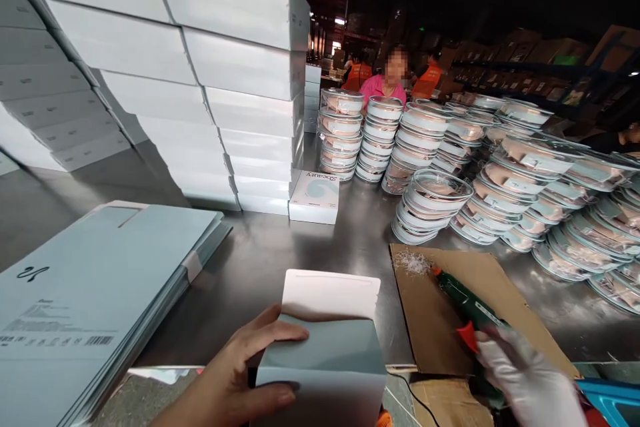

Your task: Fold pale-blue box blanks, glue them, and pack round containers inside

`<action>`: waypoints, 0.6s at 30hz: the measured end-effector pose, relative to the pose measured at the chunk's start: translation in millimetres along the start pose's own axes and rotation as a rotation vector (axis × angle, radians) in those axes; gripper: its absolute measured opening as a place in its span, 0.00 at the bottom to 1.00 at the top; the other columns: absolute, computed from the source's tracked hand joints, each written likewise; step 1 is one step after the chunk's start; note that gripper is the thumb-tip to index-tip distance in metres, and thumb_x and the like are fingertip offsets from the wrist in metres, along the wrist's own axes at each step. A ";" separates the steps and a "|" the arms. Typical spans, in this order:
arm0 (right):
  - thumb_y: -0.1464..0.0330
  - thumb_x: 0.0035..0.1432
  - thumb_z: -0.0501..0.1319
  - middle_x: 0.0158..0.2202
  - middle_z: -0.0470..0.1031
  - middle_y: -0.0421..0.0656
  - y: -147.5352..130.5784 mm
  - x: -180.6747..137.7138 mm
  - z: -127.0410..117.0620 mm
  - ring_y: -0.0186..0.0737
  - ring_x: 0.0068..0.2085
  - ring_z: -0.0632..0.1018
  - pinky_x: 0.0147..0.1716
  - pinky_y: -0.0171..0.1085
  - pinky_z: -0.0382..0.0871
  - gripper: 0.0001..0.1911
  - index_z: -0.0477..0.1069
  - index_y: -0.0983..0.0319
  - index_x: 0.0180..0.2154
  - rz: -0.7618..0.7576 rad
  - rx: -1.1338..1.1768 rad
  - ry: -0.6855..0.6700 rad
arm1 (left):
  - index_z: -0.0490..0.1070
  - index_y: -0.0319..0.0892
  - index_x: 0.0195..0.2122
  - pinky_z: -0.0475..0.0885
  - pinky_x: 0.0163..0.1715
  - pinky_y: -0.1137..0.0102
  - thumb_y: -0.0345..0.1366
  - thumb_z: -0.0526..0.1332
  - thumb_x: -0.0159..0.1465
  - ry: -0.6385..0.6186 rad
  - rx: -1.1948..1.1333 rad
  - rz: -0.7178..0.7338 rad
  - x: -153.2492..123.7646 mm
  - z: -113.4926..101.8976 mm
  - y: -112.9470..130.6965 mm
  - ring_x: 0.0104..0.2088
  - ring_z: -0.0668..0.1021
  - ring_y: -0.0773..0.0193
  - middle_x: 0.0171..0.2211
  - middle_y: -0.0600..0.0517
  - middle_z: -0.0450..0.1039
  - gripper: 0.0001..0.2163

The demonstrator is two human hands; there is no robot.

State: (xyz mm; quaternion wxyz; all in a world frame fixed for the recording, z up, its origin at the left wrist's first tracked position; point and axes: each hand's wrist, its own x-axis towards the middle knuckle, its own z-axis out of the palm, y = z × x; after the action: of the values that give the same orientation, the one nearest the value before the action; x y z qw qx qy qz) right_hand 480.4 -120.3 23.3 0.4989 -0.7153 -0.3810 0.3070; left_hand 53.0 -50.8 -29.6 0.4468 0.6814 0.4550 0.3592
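My bare left hand (250, 360) grips a pale blue cardboard box (325, 360) from its left side, thumb on the near face and fingers over the top. At its far end, a white flap (330, 290) stands up. My right hand (530, 373), in a white glove and blurred, is around the handle of a green glue gun (473, 303) with a red trigger. The gun's tip touches a clump of stringy glue (414, 263) on a brown cardboard sheet (430, 333).
Flat printed cartons (100, 260) are stacked at left. Tall stacks of white boxes (245, 67) rise behind, beside one small printed box (315, 197). Several piles of round clear-lidded packs (433, 203) fill the right. A person in pink (385, 87) is across the metal table (270, 247).
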 end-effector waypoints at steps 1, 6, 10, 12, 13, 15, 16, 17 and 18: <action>0.57 0.44 0.80 0.48 0.85 0.44 -4.3 -7.9 20.6 0.50 0.45 0.85 0.47 0.40 0.80 0.35 0.76 0.49 0.54 -0.069 0.010 -0.079 | 0.81 0.62 0.50 0.65 0.65 0.47 0.64 0.69 0.56 0.003 -0.021 -0.006 1.2 1.1 3.1 0.70 0.66 0.38 0.57 0.48 0.81 0.25; 0.48 0.62 0.67 0.72 0.61 0.42 -15.6 -32.1 122.8 0.49 0.71 0.65 0.67 0.53 0.62 0.55 0.27 0.34 0.72 -0.379 0.206 -0.787 | 0.80 0.57 0.49 0.74 0.58 0.55 0.58 0.70 0.59 0.007 -0.167 0.085 4.9 11.6 2.5 0.65 0.72 0.39 0.61 0.47 0.76 0.20; 0.54 0.67 0.62 0.63 0.72 0.49 -13.1 -37.3 142.8 0.53 0.62 0.76 0.55 0.46 0.76 0.32 0.56 0.44 0.69 -0.511 0.081 -0.744 | 0.69 0.61 0.51 0.78 0.52 0.61 0.51 0.70 0.64 0.172 -0.467 0.177 2.5 22.9 2.2 0.59 0.78 0.49 0.56 0.53 0.74 0.16; 0.59 0.68 0.61 0.59 0.75 0.48 -15.9 -39.4 140.9 0.52 0.58 0.79 0.54 0.44 0.77 0.21 0.70 0.46 0.60 -0.563 0.013 -0.710 | 0.65 0.64 0.55 0.77 0.53 0.60 0.48 0.67 0.68 0.172 -0.444 0.242 2.2 21.6 6.5 0.57 0.79 0.52 0.51 0.53 0.73 0.17; 0.61 0.66 0.63 0.59 0.76 0.46 -18.9 -40.4 139.4 0.51 0.59 0.78 0.56 0.44 0.75 0.19 0.73 0.45 0.58 -0.595 -0.006 -0.694 | 0.67 0.63 0.56 0.77 0.55 0.58 0.47 0.66 0.69 0.138 -0.390 0.274 2.8 18.5 9.4 0.57 0.79 0.52 0.50 0.52 0.72 0.16; 0.65 0.62 0.68 0.61 0.73 0.43 -26.7 -41.3 136.7 0.51 0.61 0.76 0.59 0.44 0.71 0.25 0.74 0.42 0.59 -0.678 -0.027 -0.704 | 0.76 0.58 0.53 0.76 0.56 0.56 0.48 0.65 0.69 0.015 -0.257 0.298 5.6 9.1 15.9 0.57 0.77 0.49 0.48 0.48 0.71 0.12; 0.67 0.60 0.68 0.62 0.72 0.43 -30.7 -40.7 135.4 0.50 0.61 0.75 0.58 0.43 0.71 0.28 0.73 0.41 0.60 -0.721 -0.035 -0.717 | 0.79 0.55 0.49 0.76 0.56 0.55 0.49 0.64 0.69 -0.045 -0.206 0.295 7.5 3.6 19.1 0.57 0.77 0.48 0.48 0.46 0.70 0.11; 0.68 0.60 0.69 0.63 0.70 0.43 -34.4 -39.2 134.1 0.50 0.60 0.76 0.57 0.43 0.72 0.30 0.71 0.40 0.61 -0.758 -0.044 -0.731 | 0.82 0.54 0.47 0.75 0.56 0.55 0.49 0.64 0.69 -0.098 -0.168 0.285 9.5 -1.9 21.8 0.58 0.76 0.47 0.47 0.45 0.70 0.11; 0.69 0.61 0.68 0.63 0.70 0.44 -37.2 -37.1 132.6 0.49 0.60 0.76 0.56 0.42 0.72 0.31 0.70 0.40 0.62 -0.784 -0.057 -0.749 | 0.83 0.53 0.46 0.76 0.56 0.55 0.49 0.63 0.70 -0.144 -0.140 0.277 11.5 -7.1 23.9 0.58 0.76 0.47 0.47 0.45 0.71 0.11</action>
State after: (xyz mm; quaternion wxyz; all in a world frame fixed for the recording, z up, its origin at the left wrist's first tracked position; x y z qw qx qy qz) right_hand 343.5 -80.4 19.2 0.3863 -0.3745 -0.7792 0.3215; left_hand 57.5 -42.5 -3.8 0.4711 0.7286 0.2975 0.3984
